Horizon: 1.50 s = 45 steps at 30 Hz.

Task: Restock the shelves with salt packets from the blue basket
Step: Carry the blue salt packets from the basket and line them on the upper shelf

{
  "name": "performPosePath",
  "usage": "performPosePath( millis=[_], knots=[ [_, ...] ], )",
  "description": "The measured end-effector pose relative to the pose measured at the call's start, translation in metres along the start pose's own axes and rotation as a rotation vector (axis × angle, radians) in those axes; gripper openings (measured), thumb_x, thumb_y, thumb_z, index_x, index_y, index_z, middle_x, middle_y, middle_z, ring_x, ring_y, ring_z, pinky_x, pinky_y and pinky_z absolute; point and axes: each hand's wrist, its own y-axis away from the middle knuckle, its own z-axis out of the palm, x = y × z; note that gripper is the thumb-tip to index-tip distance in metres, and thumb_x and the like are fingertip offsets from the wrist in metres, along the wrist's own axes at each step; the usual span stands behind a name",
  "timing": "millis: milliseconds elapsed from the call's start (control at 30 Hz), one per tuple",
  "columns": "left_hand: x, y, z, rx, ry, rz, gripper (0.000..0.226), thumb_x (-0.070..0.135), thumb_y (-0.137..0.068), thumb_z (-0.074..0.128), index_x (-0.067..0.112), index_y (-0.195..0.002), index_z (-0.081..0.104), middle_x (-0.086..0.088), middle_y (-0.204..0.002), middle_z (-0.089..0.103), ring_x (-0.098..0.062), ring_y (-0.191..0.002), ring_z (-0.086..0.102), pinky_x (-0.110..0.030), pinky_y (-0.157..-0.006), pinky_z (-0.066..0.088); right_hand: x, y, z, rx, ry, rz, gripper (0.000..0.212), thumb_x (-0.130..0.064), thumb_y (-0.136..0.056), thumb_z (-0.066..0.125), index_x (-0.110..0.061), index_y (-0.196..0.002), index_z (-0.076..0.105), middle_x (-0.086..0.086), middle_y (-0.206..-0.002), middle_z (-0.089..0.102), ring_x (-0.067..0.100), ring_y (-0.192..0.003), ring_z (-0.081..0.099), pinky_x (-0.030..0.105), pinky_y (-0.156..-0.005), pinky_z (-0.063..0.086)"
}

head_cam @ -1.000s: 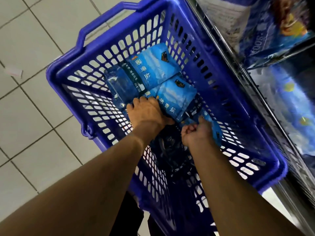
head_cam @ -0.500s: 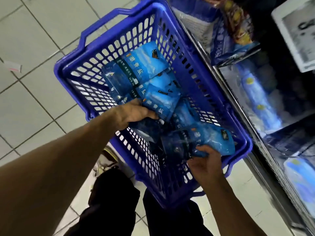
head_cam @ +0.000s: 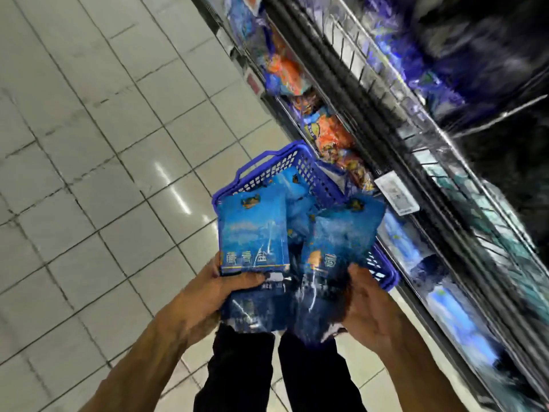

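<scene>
A left hand [head_cam: 205, 295] and right hand [head_cam: 371, 307] each grip blue salt packets [head_cam: 252, 230] above a blue basket [head_cam: 300, 168], shelves [head_cam: 416, 138] at right.

Both forearms are bare from the fingers back to the frame edge, with no sleeve, watch or band showing on either. The left hand [head_cam: 214, 295] and the right hand [head_cam: 371, 304] carry no glove and no ring that can be made out through the blur. Below the fingers, two legs in plain black trousers [head_cam: 297, 379] show, unmarked.
</scene>
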Motion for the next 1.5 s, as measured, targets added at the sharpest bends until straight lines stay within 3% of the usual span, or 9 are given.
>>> performPosePath(
  millis=[200, 300, 400, 633, 800, 967, 1167, 1333, 1500],
  knots=[
    [0.067, 0.133, 0.024, 0.143, -0.057, 0.142, 0.07, 0.014, -0.058, 0.086, 0.015, -0.124, 0.063, -0.007, -0.113, 0.077, -0.024, -0.098, 0.076, -0.031, -0.074, 0.061, -0.03, 0.115, 0.093, -0.064, 0.259, -0.118, 0.072, -0.005, -0.054, 0.087, -0.001, -0.121, 0.063, 0.02, -0.102, 0.068, 0.031, -0.082, 0.066, 0.041, -0.071, 0.057],
    [0.098, 0.2, 0.045, 0.203, -0.087, 0.184, 0.082, 0.028, -0.051, 0.09, 0.023, -0.127, 0.059, -0.003, -0.115, 0.077, -0.027, -0.103, 0.074, -0.045, -0.088, 0.059, -0.039, 0.183, 0.127, -0.087, 0.308, -0.198, 0.054, 0.001, -0.065, 0.08, -0.007, -0.117, 0.07, 0.024, -0.114, 0.071, 0.035, -0.098, 0.07, 0.054, -0.089, 0.056],
    [0.117, 0.265, 0.07, 0.23, -0.067, 0.239, 0.078, 0.032, -0.052, 0.09, 0.03, -0.124, 0.059, 0.003, -0.112, 0.077, -0.022, -0.103, 0.075, -0.04, -0.085, 0.061, -0.046, 0.253, 0.146, -0.099, 0.295, -0.244, 0.04, -0.006, -0.068, 0.077, -0.011, -0.108, 0.076, 0.021, -0.112, 0.074, 0.033, -0.096, 0.072, 0.05, -0.085, 0.059],
    [0.131, 0.372, 0.129, 0.206, -0.153, 0.352, 0.079, 0.021, -0.052, 0.089, 0.02, -0.124, 0.058, 0.001, -0.109, 0.078, -0.023, -0.103, 0.074, -0.044, -0.095, 0.057, -0.064, 0.384, 0.144, -0.111, 0.327, -0.383, 0.056, -0.01, -0.058, 0.089, -0.01, -0.112, 0.074, 0.018, -0.109, 0.076, 0.03, -0.09, 0.076, 0.038, -0.068, 0.061],
    [0.134, 0.397, 0.182, 0.184, -0.198, 0.486, 0.072, 0.015, -0.052, 0.088, 0.015, -0.119, 0.062, -0.002, -0.105, 0.079, -0.02, -0.093, 0.076, -0.03, -0.074, 0.062, -0.076, 0.44, 0.13, 0.029, 0.367, -0.588, 0.06, -0.025, -0.052, 0.092, -0.007, -0.106, 0.075, 0.018, -0.102, 0.077, 0.031, -0.088, 0.074, 0.047, -0.085, 0.056],
    [0.143, 0.398, 0.224, 0.085, -0.254, 0.569, 0.066, 0.016, -0.051, 0.089, 0.018, -0.111, 0.063, -0.003, -0.101, 0.079, -0.02, -0.086, 0.077, -0.025, -0.065, 0.06, -0.08, 0.473, 0.107, 0.078, 0.303, -0.731, 0.048, -0.02, -0.049, 0.096, -0.015, -0.094, 0.079, 0.016, -0.097, 0.078, 0.028, -0.082, 0.075, 0.038, -0.069, 0.061],
    [0.158, 0.385, 0.261, -0.103, -0.431, 0.579, 0.066, 0.027, -0.054, 0.088, 0.025, -0.115, 0.064, 0.0, -0.104, 0.079, -0.018, -0.093, 0.076, -0.027, -0.071, 0.061, -0.062, 0.492, 0.081, 0.215, 0.095, -0.867, 0.044, -0.024, -0.051, 0.092, -0.024, -0.094, 0.08, 0.011, -0.101, 0.079, 0.024, -0.087, 0.076, 0.038, -0.077, 0.059],
    [0.16, 0.375, 0.278, -0.326, -0.625, 0.473, 0.084, 0.035, -0.05, 0.091, 0.033, -0.127, 0.059, 0.003, -0.114, 0.077, -0.023, -0.108, 0.072, -0.048, -0.096, 0.056, -0.024, 0.509, 0.066, 0.417, -0.14, -0.979, 0.041, -0.029, -0.052, 0.089, -0.032, -0.092, 0.08, 0.006, -0.098, 0.08, 0.019, -0.086, 0.077, 0.025, -0.064, 0.059],
    [0.144, 0.361, 0.3, -0.575, -0.855, 0.377, 0.076, 0.039, -0.048, 0.091, 0.055, -0.114, 0.056, 0.023, -0.11, 0.074, -0.004, -0.102, 0.072, -0.029, -0.085, 0.057, 0.041, 0.525, 0.054, 0.657, -0.362, -1.05, 0.05, -0.039, -0.05, 0.095, -0.032, -0.096, 0.079, 0.006, -0.101, 0.079, 0.025, -0.091, 0.077, 0.036, -0.072, 0.062]
  ],
)
